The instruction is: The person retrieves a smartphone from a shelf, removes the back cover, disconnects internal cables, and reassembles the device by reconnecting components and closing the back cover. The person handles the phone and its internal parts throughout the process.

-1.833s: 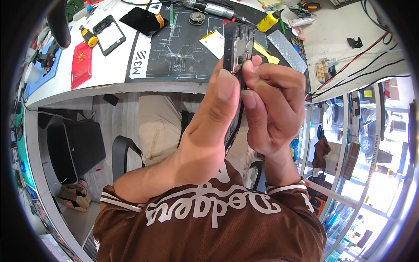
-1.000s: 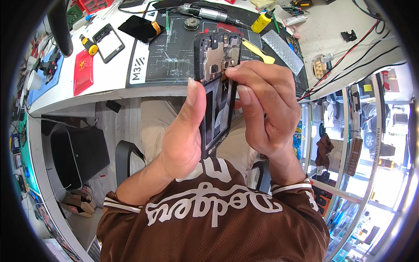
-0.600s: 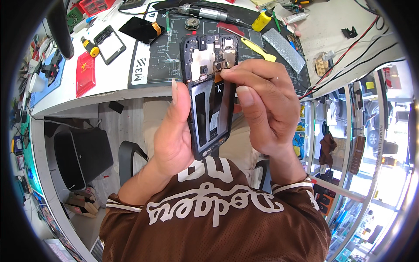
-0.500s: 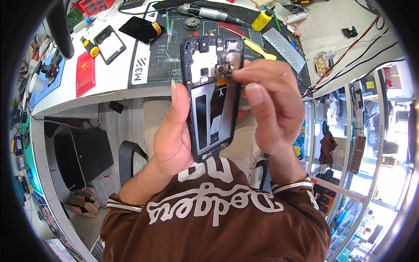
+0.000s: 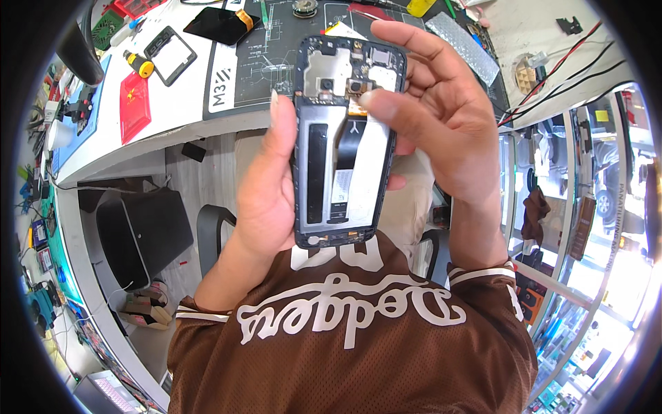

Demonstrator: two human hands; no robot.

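Note:
An opened smartphone [image 5: 318, 162] stands tilted in front of my chest, its inner side facing me. Its circuit board and camera modules fill the upper part, and a black ribbon cable [image 5: 344, 150] runs down the silver battery bay, which holds no battery. My left hand [image 5: 267, 176] grips the phone's left edge, thumb along the rim and fingers mostly hidden behind. The thumb of my right hand [image 5: 445, 114] presses at the orange cable end below the cameras. My right index finger stretches past the top right corner, and the other fingers curl by the right edge, partly hidden.
Beyond the phone, a black work mat [image 5: 265, 72] covers part of the white bench. On the bench lie a loose phone screen [image 5: 215, 26], an empty phone frame [image 5: 169, 56], a yellow-black screwdriver [image 5: 140, 65], a red packet [image 5: 136, 108] and bubble wrap [image 5: 460, 48]. Cables [image 5: 562, 86] trail at right.
The phone has turned to face me more squarely. My right hand has gone from a pinch beside the board to thumb on the cable end, fingers opened around the phone's upper right edge.

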